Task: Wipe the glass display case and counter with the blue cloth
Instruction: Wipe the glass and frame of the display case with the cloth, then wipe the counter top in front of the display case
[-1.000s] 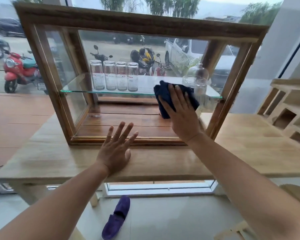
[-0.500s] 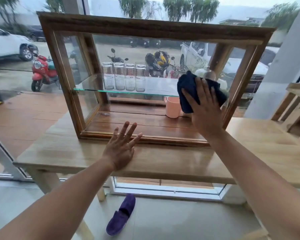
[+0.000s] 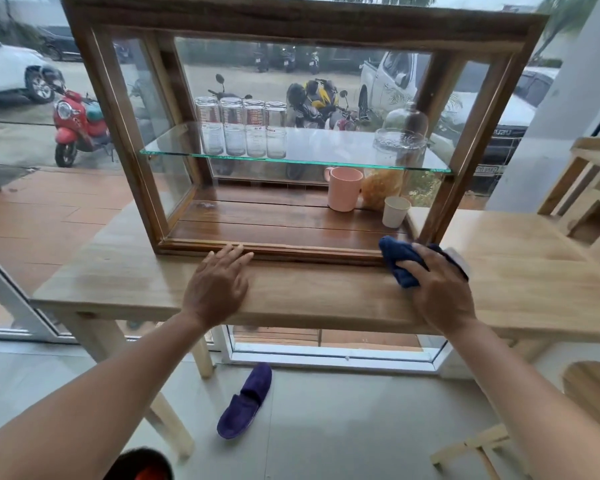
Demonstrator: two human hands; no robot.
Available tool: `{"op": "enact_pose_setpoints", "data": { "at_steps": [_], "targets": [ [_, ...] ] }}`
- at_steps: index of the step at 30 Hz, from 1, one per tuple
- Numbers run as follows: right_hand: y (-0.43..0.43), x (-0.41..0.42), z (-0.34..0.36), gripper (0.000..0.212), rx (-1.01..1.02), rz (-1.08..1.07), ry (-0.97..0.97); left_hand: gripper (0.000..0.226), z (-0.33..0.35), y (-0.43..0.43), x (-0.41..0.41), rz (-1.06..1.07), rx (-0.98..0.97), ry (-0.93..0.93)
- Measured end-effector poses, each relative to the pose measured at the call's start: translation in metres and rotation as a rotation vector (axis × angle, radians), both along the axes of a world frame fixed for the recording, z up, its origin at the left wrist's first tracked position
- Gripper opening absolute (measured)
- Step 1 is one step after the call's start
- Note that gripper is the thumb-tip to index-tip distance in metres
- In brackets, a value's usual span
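- While my right fingers (image 3: 419, 259) clutch the blue cloth (image 3: 395, 252) at the display case (image 3: 291, 26) base, my left fingers (image 3: 232, 259) lie flat on the worktop (image 3: 326, 292).
- If the cloth is catching the frame, which is hard to see, a hard shove could slide the case.

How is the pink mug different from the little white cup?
The pink mug has a handle; the white cup has none. The mug looks taller and wider than the cup. The cup stands nearer the front, right of the mug. Both stand upright on the wooden floor of the case.
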State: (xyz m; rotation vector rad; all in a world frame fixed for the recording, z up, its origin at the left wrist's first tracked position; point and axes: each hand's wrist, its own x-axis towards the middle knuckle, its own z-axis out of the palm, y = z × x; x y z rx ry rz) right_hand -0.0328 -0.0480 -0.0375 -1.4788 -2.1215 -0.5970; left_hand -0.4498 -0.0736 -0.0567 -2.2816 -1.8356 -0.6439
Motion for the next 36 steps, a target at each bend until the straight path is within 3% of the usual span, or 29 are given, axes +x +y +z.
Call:
{"op": "enact_pose_setpoints", "data": {
  "at_steps": [2, 5, 9, 12, 20, 25, 28, 32, 36],
  "targets": [
    [-0.011, 0.001, -0.005, 0.034, -0.121, -0.157, 0.135, 0.046, -0.005, -0.007, -0.02, 0.083, 0.01, -0.061],
    [-0.018, -0.023, -0.008, 0.042, -0.259, -0.185, 0.039, 0.042, -0.006, -0.011, -0.052, 0.139, -0.083, -0.132],
    [-0.018, -0.078, -0.006, 0.052, -0.333, -0.259, 0.033, 0.052, -0.01, -0.014, -0.073, 0.163, -0.194, -0.029],
    [-0.026, -0.132, -0.009, 0.053, -0.377, -0.19, -0.021, 0.058, -0.014, -0.021, -0.089, 0.279, -0.255, 0.02],
    [-0.052, -0.299, -0.012, 0.052, -0.449, 0.097, -0.094, 0.061, -0.006, -0.025, -0.101, 0.215, -0.362, 0.092],
    [-0.065, -0.281, -0.016, 0.046, -0.334, 0.226, -0.038, 0.057, -0.007, -0.028, -0.123, 0.111, -0.321, 0.109],
    [-0.061, -0.209, -0.016, 0.05, -0.276, 0.04, 0.044, 0.056, -0.009, -0.029, -0.139, 0.067, -0.293, 0.11],
    [-0.048, -0.116, -0.009, 0.062, -0.436, -0.479, 0.082, 0.063, -0.009, -0.028, -0.156, 0.111, -0.3, 0.107],
    [-0.033, -0.122, -0.005, 0.06, -0.563, -0.759, 0.14, 0.072, -0.008, -0.024, -0.17, 0.224, -0.372, 0.097]
  ]
}}
